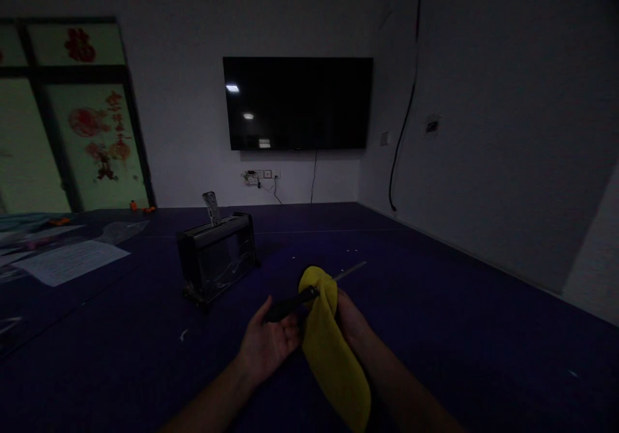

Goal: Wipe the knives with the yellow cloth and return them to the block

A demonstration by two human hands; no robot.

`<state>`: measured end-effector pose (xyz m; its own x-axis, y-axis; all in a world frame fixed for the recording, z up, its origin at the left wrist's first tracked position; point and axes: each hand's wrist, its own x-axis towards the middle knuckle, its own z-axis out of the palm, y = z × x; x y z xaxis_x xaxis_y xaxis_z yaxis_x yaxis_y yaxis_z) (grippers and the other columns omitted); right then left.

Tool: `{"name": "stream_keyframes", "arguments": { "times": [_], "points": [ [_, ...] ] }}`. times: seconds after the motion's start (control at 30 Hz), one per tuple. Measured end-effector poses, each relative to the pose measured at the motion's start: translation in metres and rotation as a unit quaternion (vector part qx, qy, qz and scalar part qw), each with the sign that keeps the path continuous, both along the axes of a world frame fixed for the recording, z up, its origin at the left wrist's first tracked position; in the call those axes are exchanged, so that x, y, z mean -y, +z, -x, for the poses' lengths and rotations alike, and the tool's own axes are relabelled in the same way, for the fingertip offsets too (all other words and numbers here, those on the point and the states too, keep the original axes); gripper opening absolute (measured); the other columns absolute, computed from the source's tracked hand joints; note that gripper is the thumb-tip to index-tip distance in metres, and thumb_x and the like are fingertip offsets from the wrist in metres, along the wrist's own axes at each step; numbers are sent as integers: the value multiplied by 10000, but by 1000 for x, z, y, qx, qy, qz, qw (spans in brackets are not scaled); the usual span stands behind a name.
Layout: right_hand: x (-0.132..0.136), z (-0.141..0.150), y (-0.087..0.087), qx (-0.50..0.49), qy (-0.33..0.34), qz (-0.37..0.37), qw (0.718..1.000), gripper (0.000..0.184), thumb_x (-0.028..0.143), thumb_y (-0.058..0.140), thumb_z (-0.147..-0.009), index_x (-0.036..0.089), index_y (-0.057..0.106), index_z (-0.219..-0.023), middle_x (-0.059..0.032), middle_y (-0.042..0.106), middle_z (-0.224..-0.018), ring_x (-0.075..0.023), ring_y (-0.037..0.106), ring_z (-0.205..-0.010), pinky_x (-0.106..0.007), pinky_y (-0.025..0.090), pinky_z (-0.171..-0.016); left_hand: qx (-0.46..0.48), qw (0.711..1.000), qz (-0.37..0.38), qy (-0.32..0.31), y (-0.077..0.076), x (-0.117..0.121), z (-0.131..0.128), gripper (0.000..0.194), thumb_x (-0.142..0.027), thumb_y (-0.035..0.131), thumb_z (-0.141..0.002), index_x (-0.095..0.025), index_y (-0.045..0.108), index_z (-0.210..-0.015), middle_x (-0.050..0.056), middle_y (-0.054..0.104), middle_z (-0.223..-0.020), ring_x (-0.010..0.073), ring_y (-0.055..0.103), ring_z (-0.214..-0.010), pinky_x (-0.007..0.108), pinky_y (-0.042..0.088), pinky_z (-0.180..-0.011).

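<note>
My left hand (267,342) grips the black handle of a knife (290,304), palm turned up. The thin metal blade (349,270) points away to the right, over the dark blue tabletop. A yellow cloth (331,349) is wrapped around the blade near the handle and hangs down toward me. My right hand (352,322) is closed on that cloth, mostly hidden behind it. Both hands are held low in front of me, close together.
A dark metal box-shaped appliance (217,259) with something upright in its top slot stands on the blue table (435,304) to the left. White papers (72,260) lie at far left. A black wall screen (297,102) hangs ahead.
</note>
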<state>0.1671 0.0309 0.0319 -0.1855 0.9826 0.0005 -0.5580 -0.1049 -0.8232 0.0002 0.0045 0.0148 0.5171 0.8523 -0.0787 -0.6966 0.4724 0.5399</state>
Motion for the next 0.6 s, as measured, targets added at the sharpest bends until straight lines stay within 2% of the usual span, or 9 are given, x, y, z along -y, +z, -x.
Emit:
{"name": "stream_keyframes", "arguments": {
  "times": [0.1,0.23,0.3,0.47,0.53,0.6],
  "points": [
    [1,3,-2,-9,1,24,1000,157,300,670,-582,165,622,-648,0,628,-535,-155,567,-479,-274,467,-506,-107,991,-47,69,-4,-1,-5,221,-315,681,-693,-125,655,-803,17,598,-654,110,533,-571,241,392,-598],
    [2,7,-5,-7,6,31,999,165,305,657,-568,155,632,-633,-13,633,-535,-169,569,-478,-301,471,-515,-247,949,-147,133,-6,3,-13,411,-273,774,-595,-167,658,-975,26,642,-786,118,557,-620,233,386,-584],
    [3,8,-5,-7,1,23,1000,165,290,665,-548,151,646,-634,-14,645,-553,-165,574,-490,-292,469,-525,-274,930,-191,153,-7,6,-15,475,-309,797,-565,-180,655,-998,36,653,-852,141,577,-694,238,401,-615],
    [7,12,-2,-10,-19,-6,1000,168,211,703,-482,167,673,-642,6,663,-566,-150,587,-515,-258,464,-550,-324,896,-214,217,-7,10,-14,400,-481,762,-556,-163,674,-781,36,655,-754,186,594,-735,276,441,-678],
    [9,14,-1,-8,-26,-22,999,179,203,710,-473,171,683,-647,4,678,-597,-148,601,-541,-251,470,-577,-336,882,-217,251,-3,13,-13,422,-513,731,-582,-180,671,-834,44,671,-829,209,610,-794,293,461,-707],
    [11,17,-1,1,-27,-35,999,177,206,713,-479,169,690,-651,-3,686,-613,-148,607,-549,-248,472,-583,-333,869,-228,287,4,17,-12,459,-503,708,-618,-215,652,-972,47,671,-969,222,611,-903,303,473,-772]
  ]
}}
